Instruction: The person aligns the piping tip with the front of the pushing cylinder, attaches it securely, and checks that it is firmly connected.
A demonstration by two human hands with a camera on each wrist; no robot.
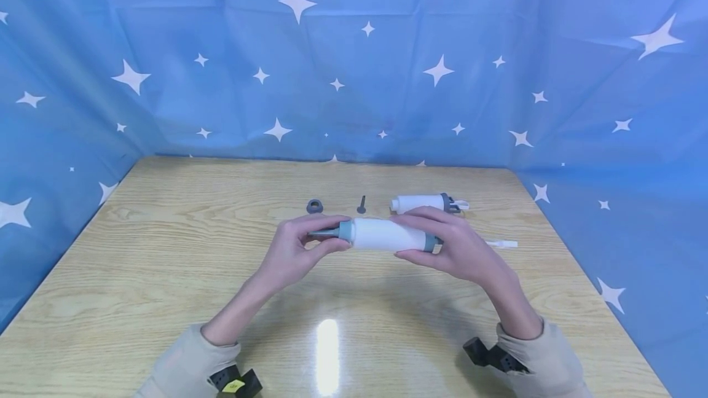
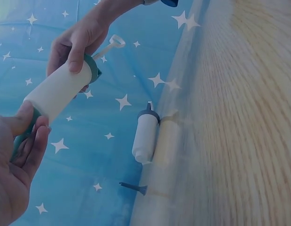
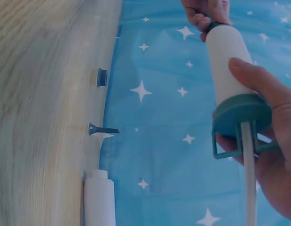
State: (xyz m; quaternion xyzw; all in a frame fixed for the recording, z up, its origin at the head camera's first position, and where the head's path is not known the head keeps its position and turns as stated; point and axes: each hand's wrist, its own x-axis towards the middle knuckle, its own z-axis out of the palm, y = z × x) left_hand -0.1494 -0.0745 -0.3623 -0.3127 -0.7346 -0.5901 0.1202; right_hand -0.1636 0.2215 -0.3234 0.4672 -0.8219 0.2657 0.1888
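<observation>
Both hands hold a white dessert syringe [image 1: 387, 234] level above the table, its tapered teal nozzle [image 1: 326, 233] pointing left. My left hand [image 1: 290, 250] pinches the teal collar at the nozzle end between thumb and fingers. At the other end, my right hand [image 1: 461, 244] grips the barrel beside the teal end cap [image 3: 241, 113], thumb along the white side. The white plunger rod [image 3: 248, 174] sticks out well past that cap. Its ring handle [image 2: 118, 41] shows in the left wrist view. Teal finger loops [image 3: 227, 153] stand beside the rod.
A second white syringe [image 1: 419, 202] with a grey cap lies on the wooden table [image 1: 166, 263] behind the right hand. Left of it are a small grey nozzle [image 1: 362, 206] and a grey ring-shaped collar [image 1: 314, 206]. A blue star-patterned curtain [image 1: 354, 78] borders the table.
</observation>
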